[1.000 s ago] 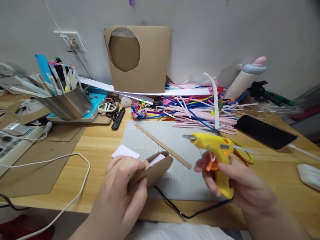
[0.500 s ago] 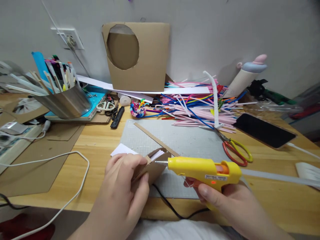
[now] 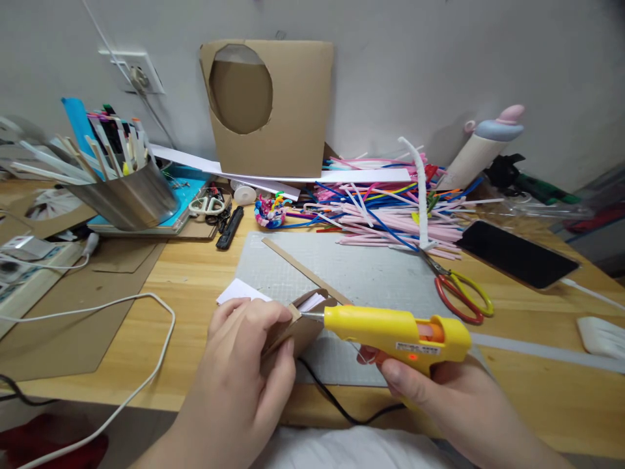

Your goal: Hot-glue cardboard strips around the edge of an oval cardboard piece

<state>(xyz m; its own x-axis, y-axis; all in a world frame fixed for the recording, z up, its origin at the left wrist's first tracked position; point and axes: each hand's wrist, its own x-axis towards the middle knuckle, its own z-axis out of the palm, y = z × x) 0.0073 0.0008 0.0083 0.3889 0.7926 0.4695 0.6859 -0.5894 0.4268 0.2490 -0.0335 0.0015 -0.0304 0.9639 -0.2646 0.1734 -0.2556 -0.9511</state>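
My left hand (image 3: 244,365) is closed around a folded brown cardboard piece (image 3: 307,329) at the lower middle, with white paper showing inside it. My right hand (image 3: 439,391) grips a yellow glue gun (image 3: 395,332) whose small red light is lit. The gun's metal nozzle (image 3: 312,316) meets the upper edge of the cardboard beside my left fingertips. Beneath both lies a grey cutting mat (image 3: 390,273), bearing a thin cardboard strip (image 3: 297,265). A white paper piece (image 3: 241,291) sticks out behind my left hand.
Pipe cleaners (image 3: 385,215) are heaped behind the mat. Scissors (image 3: 461,293) and a phone (image 3: 520,254) lie at the right. A metal pen holder (image 3: 131,198) stands left, near a white cable (image 3: 166,352). A cardboard panel with a round hole (image 3: 297,111) leans against the wall.
My right hand has shifted the glue gun slightly left, bringing its nozzle to the cardboard edge. My left hand and the cardboard have moved slightly right.
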